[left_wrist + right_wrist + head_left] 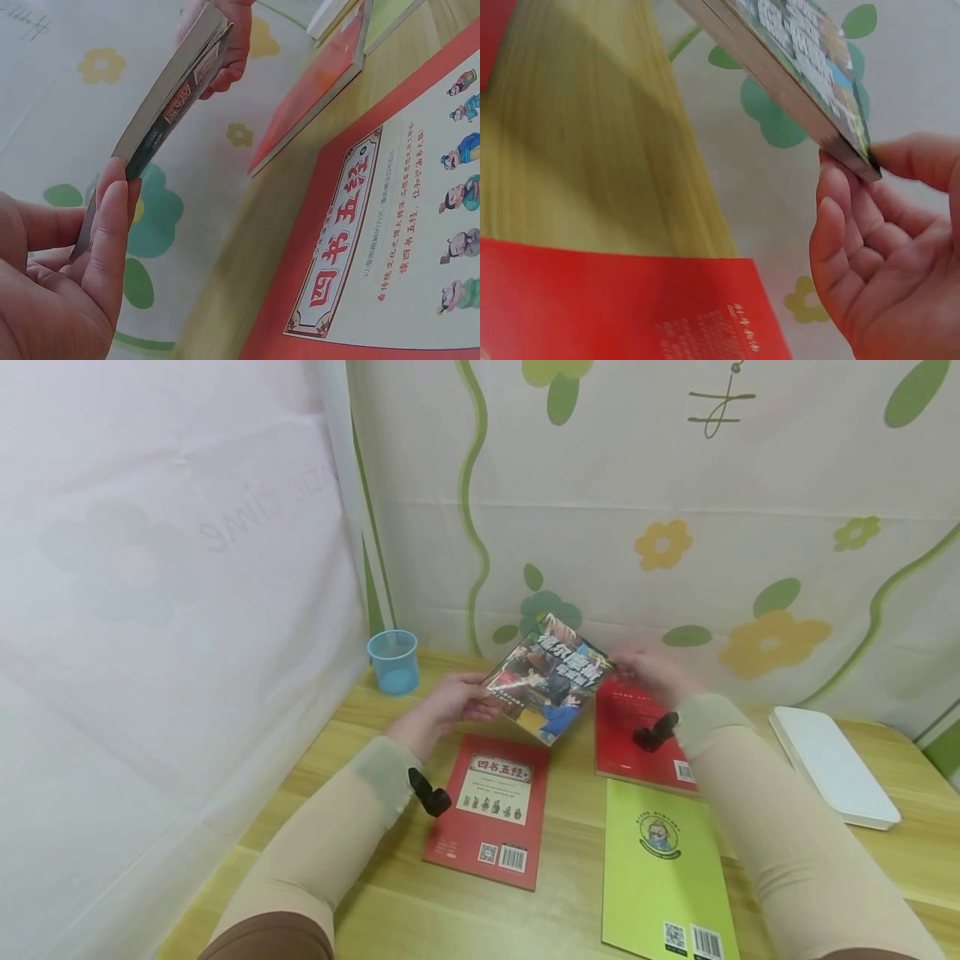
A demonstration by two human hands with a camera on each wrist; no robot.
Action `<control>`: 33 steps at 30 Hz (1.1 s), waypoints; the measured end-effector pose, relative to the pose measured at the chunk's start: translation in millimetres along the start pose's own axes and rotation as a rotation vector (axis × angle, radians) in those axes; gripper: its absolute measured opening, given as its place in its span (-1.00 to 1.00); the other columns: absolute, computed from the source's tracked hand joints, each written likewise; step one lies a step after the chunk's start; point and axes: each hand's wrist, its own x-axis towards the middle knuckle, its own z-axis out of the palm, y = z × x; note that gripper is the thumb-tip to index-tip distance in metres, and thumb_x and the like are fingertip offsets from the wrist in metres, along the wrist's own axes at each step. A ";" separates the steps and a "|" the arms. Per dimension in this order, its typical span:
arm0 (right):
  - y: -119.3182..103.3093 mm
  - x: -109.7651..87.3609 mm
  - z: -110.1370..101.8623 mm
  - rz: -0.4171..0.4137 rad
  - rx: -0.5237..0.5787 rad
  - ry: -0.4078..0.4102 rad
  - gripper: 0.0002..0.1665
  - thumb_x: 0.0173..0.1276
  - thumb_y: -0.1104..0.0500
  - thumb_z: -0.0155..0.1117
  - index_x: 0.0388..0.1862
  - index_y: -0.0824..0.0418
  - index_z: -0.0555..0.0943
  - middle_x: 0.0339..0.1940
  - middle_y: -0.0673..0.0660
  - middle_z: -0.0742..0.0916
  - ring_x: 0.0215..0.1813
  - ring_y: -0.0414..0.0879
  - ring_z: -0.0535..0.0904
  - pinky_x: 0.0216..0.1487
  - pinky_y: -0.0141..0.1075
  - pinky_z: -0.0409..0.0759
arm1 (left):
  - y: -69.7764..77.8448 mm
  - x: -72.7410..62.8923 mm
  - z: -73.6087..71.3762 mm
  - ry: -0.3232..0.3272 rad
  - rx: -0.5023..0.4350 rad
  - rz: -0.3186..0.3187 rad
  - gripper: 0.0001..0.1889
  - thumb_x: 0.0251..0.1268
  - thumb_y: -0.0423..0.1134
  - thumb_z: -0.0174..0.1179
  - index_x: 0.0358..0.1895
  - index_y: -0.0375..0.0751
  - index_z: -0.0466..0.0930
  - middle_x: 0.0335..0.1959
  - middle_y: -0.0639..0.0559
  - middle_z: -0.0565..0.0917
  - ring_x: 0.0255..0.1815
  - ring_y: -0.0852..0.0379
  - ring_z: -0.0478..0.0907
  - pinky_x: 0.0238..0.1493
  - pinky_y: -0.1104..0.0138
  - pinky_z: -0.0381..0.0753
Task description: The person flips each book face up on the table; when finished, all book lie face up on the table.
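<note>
Your comic is in the air above the far part of the worktop, cover toward your head camera, turned so that one corner points down at the wood. Your left hand grips its left corner, thumb on one side and fingers on the other; your right hand pinches the right corner. Seen edge-on from the left wrist, the page block gapes slightly toward its right end.

Under and nearer you lies the panel book, red with a cream panel, flat on the wood. Beyond your right hand's side, the plain red book lies flat, partly hidden by your right wrist. Its near edge sits just beside the far edge of the yellow book; you cannot tell whether they touch. A strip of bare wood runs between the panel book and these two, and another lies between the panel book and the left edge of the worktop.

At the far left corner stands the blue cup, upright, mouth up; you cannot make out its bottom. Well to the right, beyond your right forearm, lies the white case. Behind the comic, the back cloth hangs along the worktop's far edge.
</note>
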 end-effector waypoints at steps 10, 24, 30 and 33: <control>13.1 6.2 20.9 0.135 0.254 0.045 -0.69 0.59 0.23 -0.05 0.18 0.39 0.35 -0.14 0.13 0.67 -0.03 -0.03 0.65 0.32 -0.08 0.45 | -9.9 1.7 -6.1 0.020 -0.011 -0.030 -0.60 0.36 -0.55 0.02 0.25 -0.51 0.42 -0.19 -0.33 0.69 -0.42 0.02 0.71 -0.29 0.28 0.74; 8.4 11.9 53.4 0.173 0.296 0.199 -0.39 0.54 0.30 -0.02 0.50 0.39 0.14 0.37 0.37 0.41 0.28 0.14 0.46 0.37 -0.06 0.39 | -15.1 -0.1 -6.2 -0.019 0.030 -0.103 -0.65 0.41 -0.46 0.04 0.21 -0.47 0.40 -0.19 -0.32 0.69 -0.35 -0.04 0.72 -0.25 0.19 0.75; 8.3 12.7 57.5 0.180 0.265 0.211 -0.34 0.50 0.32 0.02 0.53 0.30 0.15 0.41 0.35 0.42 0.35 0.17 0.43 0.38 -0.05 0.37 | -17.8 1.9 -4.4 -0.031 0.031 -0.117 -0.72 0.42 -0.47 0.01 0.13 -0.49 0.42 -0.19 -0.33 0.68 -0.34 -0.06 0.72 -0.20 0.16 0.74; 7.8 12.3 59.2 0.170 0.276 0.186 -0.30 0.52 0.27 0.04 0.56 0.24 0.10 0.45 0.33 0.38 0.40 0.17 0.36 0.40 -0.04 0.34 | -18.2 2.9 -3.8 -0.031 0.022 -0.126 -0.75 0.42 -0.48 -0.01 0.09 -0.47 0.43 -0.17 -0.33 0.67 -0.31 -0.09 0.72 -0.13 0.12 0.73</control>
